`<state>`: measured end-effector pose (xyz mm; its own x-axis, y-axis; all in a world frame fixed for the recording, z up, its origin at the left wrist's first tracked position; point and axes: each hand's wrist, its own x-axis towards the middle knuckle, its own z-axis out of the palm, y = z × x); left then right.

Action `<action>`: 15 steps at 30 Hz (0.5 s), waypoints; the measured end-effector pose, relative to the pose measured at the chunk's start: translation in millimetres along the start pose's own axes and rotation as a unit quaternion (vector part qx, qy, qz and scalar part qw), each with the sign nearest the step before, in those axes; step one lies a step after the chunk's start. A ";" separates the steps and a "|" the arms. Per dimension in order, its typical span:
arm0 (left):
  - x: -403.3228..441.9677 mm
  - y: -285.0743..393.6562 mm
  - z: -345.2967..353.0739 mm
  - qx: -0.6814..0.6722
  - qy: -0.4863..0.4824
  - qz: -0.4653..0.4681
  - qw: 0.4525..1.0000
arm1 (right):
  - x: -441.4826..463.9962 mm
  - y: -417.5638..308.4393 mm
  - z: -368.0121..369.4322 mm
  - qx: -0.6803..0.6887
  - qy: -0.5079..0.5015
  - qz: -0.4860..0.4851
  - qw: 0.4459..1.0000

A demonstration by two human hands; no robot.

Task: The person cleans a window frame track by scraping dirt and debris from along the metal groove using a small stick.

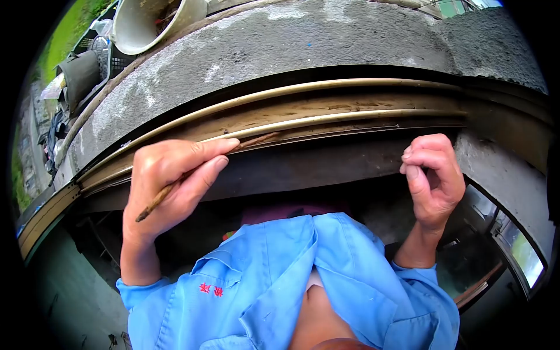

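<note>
My left hand [175, 181] is closed around a thin brown stick [157, 204], pinched between thumb and index finger. One end of the stick points past my fingertips to the lower rail of a window track [291, 121]; its other end sticks out below the palm. To the right, my right hand [433, 178] is raised near the right end of the track, with its fingers curled in towards the thumb. Whatever it holds, if anything, cannot be made out. Dirt and dark specks lie in the groove between the two rails.
Beyond the track lies a rough grey concrete ledge [280, 41]. A white bucket [137, 29] and a dark pot [83, 79] stand at the upper left, beside a black crate. At the lower right is a framed glass pane [525, 254]. A blue jacket [251, 280] covers my torso.
</note>
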<state>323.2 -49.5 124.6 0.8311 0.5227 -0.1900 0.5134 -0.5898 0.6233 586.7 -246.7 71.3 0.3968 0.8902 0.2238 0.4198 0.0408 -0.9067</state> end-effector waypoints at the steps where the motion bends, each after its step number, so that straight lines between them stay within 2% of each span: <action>1: 0.3 -1.9 3.8 0.003 -0.001 0.000 1.000 | -1.1 2.9 0.0 0.003 0.003 0.000 1.000; 3: 8.8 0.7 18.2 -0.036 0.061 0.056 0.996 | 1.1 2.6 2.5 0.012 0.002 0.003 1.000; 7: 22.9 20.7 26.5 -0.047 0.032 0.084 0.995 | 6.3 -2.7 10.1 0.006 -0.018 -0.016 1.000; 8: 15.0 16.0 22.3 -0.049 0.031 0.085 0.995 | 5.6 -3.7 9.9 0.008 -0.021 -0.018 1.000; 10: -0.7 6.2 12.3 -0.044 0.024 0.021 0.999 | 3.4 -1.2 6.8 0.001 -0.014 -0.013 1.000; 14: -2.5 6.7 10.9 -0.049 0.012 -0.013 0.999 | 0.5 2.3 1.0 0.003 0.002 0.003 1.000; 15: 5.1 4.7 19.9 -0.077 0.032 0.022 0.996 | 1.0 0.7 2.8 0.004 0.002 0.001 1.000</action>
<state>334.1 -61.8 111.4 0.8339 0.5400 -0.1142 0.4342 -0.5140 0.7398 585.1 -244.5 70.0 0.4001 0.8888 0.2235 0.4128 0.0429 -0.9098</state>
